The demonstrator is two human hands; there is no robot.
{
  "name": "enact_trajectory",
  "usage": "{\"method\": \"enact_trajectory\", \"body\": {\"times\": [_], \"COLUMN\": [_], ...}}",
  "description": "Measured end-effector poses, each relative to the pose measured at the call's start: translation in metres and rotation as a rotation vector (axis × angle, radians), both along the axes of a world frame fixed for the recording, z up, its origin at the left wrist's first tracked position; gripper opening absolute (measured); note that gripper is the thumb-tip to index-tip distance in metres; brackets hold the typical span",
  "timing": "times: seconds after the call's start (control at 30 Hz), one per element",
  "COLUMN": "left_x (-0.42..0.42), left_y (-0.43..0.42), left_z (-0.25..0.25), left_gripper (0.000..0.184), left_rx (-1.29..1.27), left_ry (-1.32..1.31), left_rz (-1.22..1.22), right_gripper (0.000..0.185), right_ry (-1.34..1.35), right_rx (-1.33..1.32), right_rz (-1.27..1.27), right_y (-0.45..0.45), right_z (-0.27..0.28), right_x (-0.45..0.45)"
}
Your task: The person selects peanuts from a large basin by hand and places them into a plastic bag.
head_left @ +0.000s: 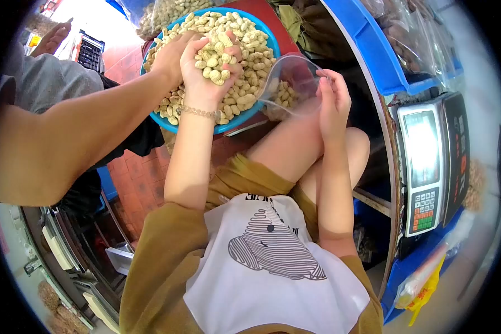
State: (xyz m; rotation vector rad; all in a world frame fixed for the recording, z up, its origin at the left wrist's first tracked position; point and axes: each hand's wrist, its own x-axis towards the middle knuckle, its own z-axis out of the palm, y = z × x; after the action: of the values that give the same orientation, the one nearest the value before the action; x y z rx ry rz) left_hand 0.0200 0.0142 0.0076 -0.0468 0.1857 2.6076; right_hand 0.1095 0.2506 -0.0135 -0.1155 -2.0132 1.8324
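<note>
Palm up over the basin, my left hand (200, 72) has its fingers curled around a handful of peanuts (212, 60). A beaded bracelet circles that wrist. Beneath it, the round blue basin (274, 43) is heaped with unshelled peanuts (245, 100). To the right, my right hand (334, 100) pinches the rim of a clear plastic bag (300, 75), whose mouth gapes toward the basin. Some peanuts (286, 94) lie in the bag near my knee. Another person's hand (170, 58) reaches into the basin beside my left hand, its fingers partly hidden.
On the right stands a digital scale (423, 161) with a lit display, near a blue tray (367, 44) of bagged goods. A large bag of peanuts (172, 14) sits behind the basin. The co-worker's arm (78, 133) crosses from the left above a red tiled floor (145, 189).
</note>
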Motion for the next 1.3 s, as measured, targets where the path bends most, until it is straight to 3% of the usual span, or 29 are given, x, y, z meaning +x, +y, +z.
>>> {"method": "enact_trajectory", "body": {"times": [0.3,0.43,0.57,0.7,0.8,0.9,1.03,1.3], "left_x": [0.025,0.061,0.077,0.068,0.049,0.045,0.046,0.045], "left_y": [-0.028,-0.02,0.017,0.094,0.131,0.133,0.13,0.119], "left_z": [0.005,0.007,0.039,0.067,0.043,0.022,0.007,0.006], "left_gripper": [0.037,0.034,0.025,0.013,0.012,0.016,0.018,0.021], "left_rx": [0.05,0.121,-0.192,-0.493,-1.004,-1.339,-1.548,-1.581], "left_ry": [-0.028,-0.135,-0.038,0.46,0.95,1.318,1.41,1.323], "left_rz": [0.046,-0.074,0.053,0.488,0.785,0.97,0.998,0.93], "right_gripper": [0.018,0.017,0.014,0.011,0.009,0.01,0.01,0.012], "right_ry": [-0.011,0.004,0.004,0.006,0.011,0.056,0.082,-0.003], "right_rx": [-0.036,-0.066,-0.069,-0.005,-0.139,-0.192,-0.052,-0.064], "right_rz": [-0.05,-0.049,-0.029,-0.026,-0.014,-0.002,-0.009,-0.058], "right_y": [0.003,0.003,0.005,0.003,0.004,0.005,0.009,0.004], "right_z": [-0.002,-0.001,-0.003,-0.004,-0.009,-0.004,-0.012,-0.003], "right_x": [-0.002,-0.003,-0.001,-0.002,-0.002,0.002,-0.002,0.0]}}
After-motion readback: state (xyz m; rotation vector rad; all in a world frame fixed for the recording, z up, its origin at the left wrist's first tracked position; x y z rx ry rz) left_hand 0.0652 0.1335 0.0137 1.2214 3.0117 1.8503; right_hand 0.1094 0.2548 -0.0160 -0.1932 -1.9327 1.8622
